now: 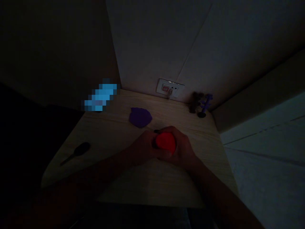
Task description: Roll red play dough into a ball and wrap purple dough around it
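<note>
Both my hands meet over the middle of a light wooden table (114,133) in a dim room. Between them sits a red lump of soft clay or dough (166,142). My left hand (143,148) is wrapped round its left side and my right hand (183,149) cups it from the right and from behind. Only the top of the red lump shows between the fingers. A flattened purple lump (140,117) lies on the table just beyond my hands.
A dark spoon-like tool (77,152) lies at the table's left edge. Small dark and purple figures (201,103) stand at the far right corner by a wall socket (170,88). A blurred blue glowing object (101,95) rests at the far left. Pale floor lies to the right.
</note>
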